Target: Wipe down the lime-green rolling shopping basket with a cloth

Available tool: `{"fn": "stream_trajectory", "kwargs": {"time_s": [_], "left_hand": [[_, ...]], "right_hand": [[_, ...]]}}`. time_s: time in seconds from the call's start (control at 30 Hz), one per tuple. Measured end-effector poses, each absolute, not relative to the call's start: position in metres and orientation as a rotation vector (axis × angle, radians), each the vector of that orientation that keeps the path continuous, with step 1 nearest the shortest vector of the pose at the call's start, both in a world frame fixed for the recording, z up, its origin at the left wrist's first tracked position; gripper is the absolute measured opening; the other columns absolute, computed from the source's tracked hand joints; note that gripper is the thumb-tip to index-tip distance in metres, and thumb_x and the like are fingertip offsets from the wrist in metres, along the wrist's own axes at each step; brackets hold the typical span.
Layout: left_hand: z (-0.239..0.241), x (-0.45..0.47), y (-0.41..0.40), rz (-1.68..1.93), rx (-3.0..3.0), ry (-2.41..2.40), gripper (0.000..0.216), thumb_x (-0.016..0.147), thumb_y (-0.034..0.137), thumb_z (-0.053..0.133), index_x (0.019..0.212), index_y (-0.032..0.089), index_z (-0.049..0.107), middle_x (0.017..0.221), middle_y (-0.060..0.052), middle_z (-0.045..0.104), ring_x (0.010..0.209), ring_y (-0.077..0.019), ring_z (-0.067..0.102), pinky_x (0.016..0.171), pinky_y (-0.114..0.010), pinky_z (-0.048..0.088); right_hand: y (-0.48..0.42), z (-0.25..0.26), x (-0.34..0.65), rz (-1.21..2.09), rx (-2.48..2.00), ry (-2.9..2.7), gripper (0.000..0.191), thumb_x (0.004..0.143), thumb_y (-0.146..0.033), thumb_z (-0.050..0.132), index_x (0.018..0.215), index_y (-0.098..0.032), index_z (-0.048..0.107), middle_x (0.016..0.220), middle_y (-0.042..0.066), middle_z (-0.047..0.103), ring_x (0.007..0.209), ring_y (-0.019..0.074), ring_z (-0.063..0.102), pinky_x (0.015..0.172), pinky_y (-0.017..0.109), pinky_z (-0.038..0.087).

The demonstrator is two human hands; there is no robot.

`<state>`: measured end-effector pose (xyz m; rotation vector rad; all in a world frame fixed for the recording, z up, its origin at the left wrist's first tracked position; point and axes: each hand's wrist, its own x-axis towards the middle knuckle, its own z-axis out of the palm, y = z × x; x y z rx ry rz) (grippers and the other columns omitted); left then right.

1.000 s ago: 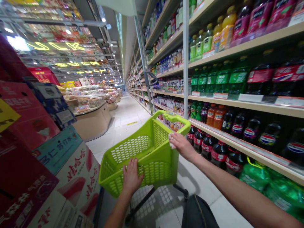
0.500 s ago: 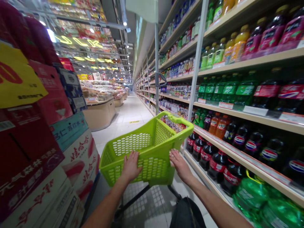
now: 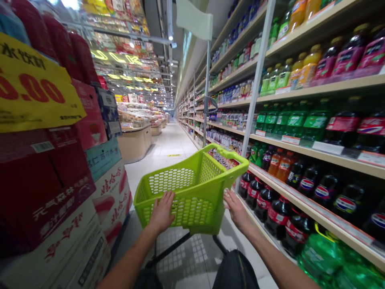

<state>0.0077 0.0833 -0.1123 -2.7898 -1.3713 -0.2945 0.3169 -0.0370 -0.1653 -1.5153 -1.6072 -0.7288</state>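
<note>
A lime-green plastic shopping cart (image 3: pixel 195 206) with perforated sides stands crosswise in front of me, its handle end toward the shelves. No goods show in the visible part of its basket. My left hand (image 3: pixel 162 210) lies against the near side just under the rim, fingers stretched out and spread. My right hand (image 3: pixel 236 208) is at the cart's right end, its fingers drawn together. A small white bit shows at those fingertips, too small to name. Whether the right hand touches the cart I cannot tell.
Drink shelves (image 3: pixel 300 150) run along the right, with large green bottles (image 3: pixel 325 245) low near my right arm. Stacked cartons (image 3: pixel 60 172) with a yellow price sign (image 3: pixel 36 86) stand close on the left. Ahead lie a tiled aisle (image 3: pixel 168 140) and a rounded display counter (image 3: pixel 136 140).
The view has shifted left, so the cart, the cartons and both hands sit farther right in the picture. Both hands keep about the same place at the cart.
</note>
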Motion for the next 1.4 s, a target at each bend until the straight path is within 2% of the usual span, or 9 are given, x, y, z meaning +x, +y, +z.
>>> {"fn": "stream_trajectory", "kwargs": {"time_s": [0.2,0.43,0.67,0.87,0.93,1.1,1.2,1.3,1.4], "left_hand": [[-0.119,0.005,0.083,-0.378,-2.661,-1.444,0.071,0.068,0.015,0.049,0.135,0.014,0.025,0.145,-0.009,0.021,0.134,-0.0217,0.015,0.107,-0.047,0.015],[-0.118,-0.002,0.083,-0.332,-2.702,-1.416,0.073,0.068,0.017,0.049,0.136,0.014,0.022,0.145,-0.008,0.019,0.134,-0.0212,0.015,0.107,-0.047,0.014],[-0.119,-0.010,0.083,-0.323,-2.610,-1.525,0.072,0.069,0.017,0.049,0.135,0.013,0.023,0.145,-0.009,0.019,0.134,-0.0219,0.015,0.107,-0.048,0.015],[-0.120,-0.017,0.083,-0.297,-2.625,-1.487,0.072,0.069,0.015,0.049,0.136,0.016,0.022,0.145,-0.008,0.020,0.134,-0.0225,0.014,0.107,-0.049,0.013],[-0.121,-0.022,0.084,-0.301,-2.615,-1.505,0.071,0.069,0.014,0.049,0.135,0.016,0.023,0.145,-0.009,0.021,0.134,-0.0232,0.015,0.107,-0.049,0.013],[-0.122,-0.033,0.087,-0.342,-2.557,-1.593,0.069,0.069,0.014,0.048,0.135,0.013,0.024,0.144,-0.011,0.023,0.133,-0.0249,0.017,0.107,-0.052,0.012],[-0.121,-0.037,0.086,-0.321,-2.589,-1.588,0.071,0.068,0.014,0.049,0.135,0.012,0.025,0.144,-0.011,0.022,0.133,-0.0243,0.017,0.107,-0.051,0.013],[-0.121,-0.043,0.087,-0.318,-2.654,-1.527,0.071,0.068,0.013,0.049,0.135,0.012,0.025,0.144,-0.011,0.022,0.133,-0.0237,0.017,0.107,-0.049,0.013],[-0.125,-0.052,0.091,-0.349,-2.629,-1.581,0.069,0.069,0.014,0.048,0.134,0.012,0.024,0.144,-0.012,0.022,0.133,-0.0236,0.018,0.106,-0.049,0.015]], "right_hand": [[-0.018,-0.095,0.338,-0.869,-1.544,-1.275,0.041,0.081,-0.013,0.041,0.121,-0.017,0.051,0.137,0.010,0.036,0.128,0.0235,0.029,0.104,0.047,0.030],[-0.032,-0.187,0.298,-0.749,-1.471,-1.724,0.040,0.082,-0.009,0.039,0.119,-0.020,0.052,0.128,0.010,0.048,0.124,0.0207,0.036,0.096,0.044,0.042],[-0.011,-0.117,0.300,-0.869,-1.473,-1.515,0.040,0.084,-0.014,0.044,0.123,-0.021,0.048,0.135,0.009,0.040,0.129,0.0226,0.027,0.103,0.048,0.031],[-0.018,-0.180,0.277,-0.786,-1.425,-1.805,0.040,0.083,-0.008,0.041,0.120,-0.019,0.051,0.124,0.011,0.052,0.124,0.0213,0.036,0.095,0.046,0.041],[-0.019,-0.179,0.267,-0.774,-1.427,-1.819,0.041,0.084,-0.008,0.040,0.122,-0.019,0.049,0.126,0.011,0.051,0.125,0.0213,0.034,0.095,0.046,0.041],[0.006,-0.135,0.254,-0.809,-1.441,-1.599,0.042,0.085,-0.013,0.042,0.127,-0.018,0.044,0.135,0.012,0.039,0.130,0.0223,0.024,0.103,0.048,0.031],[0.012,-0.159,0.245,-0.785,-1.417,-1.703,0.041,0.084,-0.009,0.041,0.124,-0.016,0.047,0.130,0.014,0.046,0.129,0.0223,0.027,0.100,0.047,0.035],[0.008,-0.196,0.229,-0.720,-1.387,-1.842,0.044,0.083,-0.005,0.041,0.124,-0.021,0.047,0.125,0.011,0.051,0.126,0.0203,0.033,0.095,0.045,0.041],[0.013,-0.190,0.206,-0.663,-1.340,-1.854,0.048,0.082,-0.005,0.042,0.127,-0.022,0.044,0.130,0.010,0.046,0.127,0.0201,0.031,0.098,0.045,0.038]]}}
